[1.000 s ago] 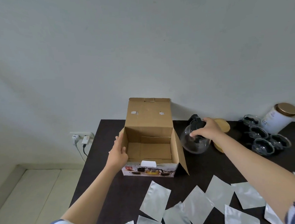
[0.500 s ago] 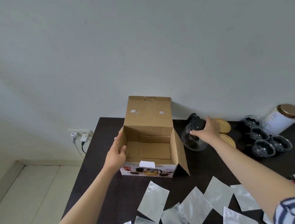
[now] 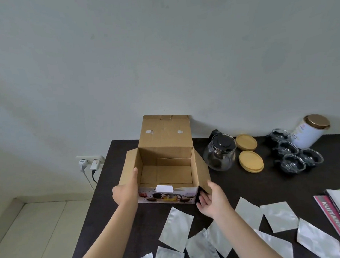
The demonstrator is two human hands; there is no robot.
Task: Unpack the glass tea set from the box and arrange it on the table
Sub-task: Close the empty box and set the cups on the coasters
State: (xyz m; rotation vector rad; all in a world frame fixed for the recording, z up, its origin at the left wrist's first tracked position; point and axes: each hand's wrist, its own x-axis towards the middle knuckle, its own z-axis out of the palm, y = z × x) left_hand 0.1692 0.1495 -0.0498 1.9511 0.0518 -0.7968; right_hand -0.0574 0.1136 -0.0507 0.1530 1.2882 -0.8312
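Off the teapot [image 3: 219, 156] comes the right hand [image 3: 213, 202], and it now hovers by the box's [image 3: 167, 169] near right corner, palm turned in, fingers loose and spread, gripping nothing; whether its fingertips touch the side flap is hard to say. Over on the other side the left hand [image 3: 126, 191] has slid down to the near left corner and grasps the left wall, thumb laid along the inner face, its fingers hidden behind the cardboard. One box, lid flap standing up at the back, inside bare cardboard as far as can be seen. One glass teapot with a black lid stands alone on the table [image 3: 245, 186] just right of the box. Two round wooden lids [image 3: 251, 161] lie beside it, the nearer one partly overlapping the view of the farther. Further right is a cluster of glass cups [image 3: 295, 152]; four rims can be counted, though the dark handles blur into the dark tabletop. One white canister [image 3: 309, 130] with a gold cap stands behind them. Silver pouches [image 3: 176, 228] litter the near edge, at least nine in view, several overlapping and some cut off by the bottom of the frame. Printed booklets [image 3: 338, 213] at the far right are also cropped. Two plugs [image 3: 89, 163] sit in the wall socket.
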